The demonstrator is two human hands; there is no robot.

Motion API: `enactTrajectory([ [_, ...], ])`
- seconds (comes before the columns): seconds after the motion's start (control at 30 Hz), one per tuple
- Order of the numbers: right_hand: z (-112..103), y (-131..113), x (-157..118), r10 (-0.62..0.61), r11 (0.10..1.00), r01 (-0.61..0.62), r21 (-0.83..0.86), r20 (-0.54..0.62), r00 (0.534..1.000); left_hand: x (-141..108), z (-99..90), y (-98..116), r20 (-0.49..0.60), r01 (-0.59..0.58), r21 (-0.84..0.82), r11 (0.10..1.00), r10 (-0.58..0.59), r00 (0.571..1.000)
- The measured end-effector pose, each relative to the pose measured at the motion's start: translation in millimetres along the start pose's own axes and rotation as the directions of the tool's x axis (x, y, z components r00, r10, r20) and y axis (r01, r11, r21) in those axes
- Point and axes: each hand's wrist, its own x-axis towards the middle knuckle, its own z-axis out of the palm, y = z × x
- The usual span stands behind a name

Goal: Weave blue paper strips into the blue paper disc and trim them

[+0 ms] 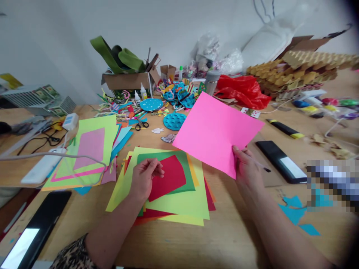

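A square sheet of pink paper (215, 130) is raised above the table, pinched at its lower right edge by my right hand (248, 168). A thin stick with a dark tip (266, 170) pokes out beside that hand. Over the middle paper stack (193, 205) hovers my left hand (144, 175), its fingers curled together; whether anything is between them is too small to tell. On top of this stack lie a green sheet (186, 179) and a red piece (171, 177), partly hidden by my left hand.
Another paper stack (110, 129) lies at the left, crossed by a cable. Black scissors (141, 124), a blue disc (174, 121) and craft scraps sit behind. Phones lie at the right (280, 160) and lower left (42, 220). Blue scraps (293, 213) are at the right.
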Motion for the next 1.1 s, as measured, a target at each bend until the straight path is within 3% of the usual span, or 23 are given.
enactTrajectory([
  [0.33,3.8,2.7,-6.1,-0.059,0.992,0.063,-0.105,0.04,0.997,-5.6,5.6,7.7,0.103,-0.015,-0.033,0.999,0.018,0.995],
  [0.53,5.9,3.4,-9.3,-0.027,0.997,0.031,-0.065,0.062,0.998,-7.9,3.3,8.5,0.148,-0.043,0.017,0.999,0.04,0.988],
  [0.67,6.5,3.8,-8.9,-0.02,0.999,0.023,-0.04,0.076,0.997,-5.5,0.8,4.6,0.108,-0.094,0.056,0.994,0.088,0.99],
  [0.83,7.1,4.9,-9.6,-0.044,0.998,0.048,-0.033,0.104,0.994,0.4,-0.9,1.8,-0.024,-0.179,0.031,0.983,0.18,0.983],
  [1.1,11.6,13.4,-22.8,0.052,0.995,-0.027,-0.093,0.28,0.959,-0.4,2.5,1.0,0.107,0.07,-0.055,0.996,-0.064,0.992],
])
